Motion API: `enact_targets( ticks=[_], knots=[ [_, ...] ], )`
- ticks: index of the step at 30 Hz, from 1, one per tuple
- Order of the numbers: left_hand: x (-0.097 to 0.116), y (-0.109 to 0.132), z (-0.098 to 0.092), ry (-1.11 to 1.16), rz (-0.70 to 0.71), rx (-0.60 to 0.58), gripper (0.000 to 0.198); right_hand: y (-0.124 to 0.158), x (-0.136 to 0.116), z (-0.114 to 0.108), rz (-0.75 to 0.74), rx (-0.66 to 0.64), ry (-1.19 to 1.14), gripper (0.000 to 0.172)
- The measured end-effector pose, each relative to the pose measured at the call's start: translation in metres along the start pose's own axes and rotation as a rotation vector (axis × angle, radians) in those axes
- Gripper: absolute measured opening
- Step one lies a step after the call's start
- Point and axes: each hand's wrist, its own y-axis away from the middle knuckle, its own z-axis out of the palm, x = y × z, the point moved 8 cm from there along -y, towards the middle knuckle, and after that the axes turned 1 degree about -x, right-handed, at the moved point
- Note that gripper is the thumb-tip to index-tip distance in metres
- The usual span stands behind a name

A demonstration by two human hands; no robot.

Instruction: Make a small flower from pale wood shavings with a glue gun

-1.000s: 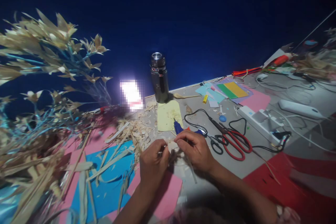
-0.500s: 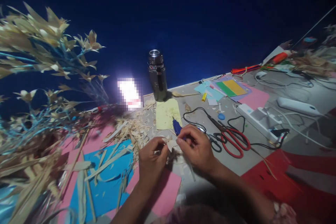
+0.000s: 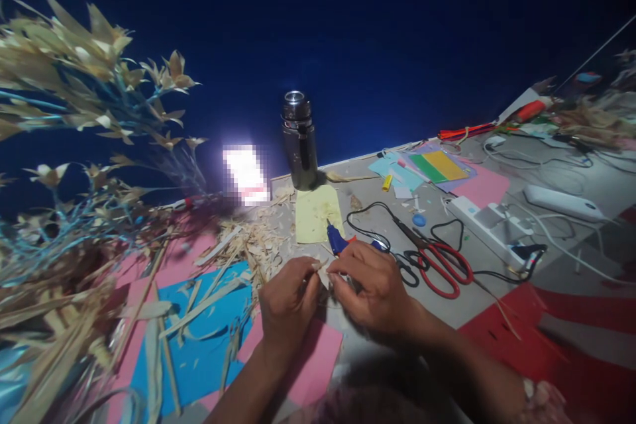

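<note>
Between my two hands is a small pale piece of dried husk or leaf (image 3: 324, 274), mostly covered by fingers. My left hand (image 3: 289, 295) pinches its left side with thumb and forefinger. On the other side my right hand (image 3: 370, 285) is closed on it too, fingertips almost meeting the left ones. Just beyond my right hand lies a blue glue gun (image 3: 336, 239), its nozzle over a yellow paper sheet (image 3: 311, 215). Red-handled scissors (image 3: 442, 268) and a smaller black-handled pair (image 3: 408, 271) rest to the right.
A dark steel flask (image 3: 301, 146) stands at the table's back edge. Dried flowers on blue stems (image 3: 114, 79) rise at the left. Husk strips lie over a blue sheet (image 3: 199, 338). At the right are a white power strip (image 3: 489, 228), cables and coloured sheets (image 3: 442, 165).
My right hand has turned slightly, its fingers shifting a little left on the pale piece. More of the glue gun's red trigger area shows. My left hand stays almost in place.
</note>
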Motion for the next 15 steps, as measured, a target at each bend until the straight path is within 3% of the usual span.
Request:
enact_targets(
  ticks=[7, 15],
  knots=[
    [0.004, 0.001, 0.002, 0.001, 0.057, -0.047, 0.015, -0.002, 0.005, -0.001, 0.070, 0.070, -0.006, 0.018],
    [0.010, 0.001, -0.001, -0.031, 0.186, 0.024, 0.012, -0.003, 0.027, 0.009, 0.352, -0.061, -0.326, 0.015]
  ],
)
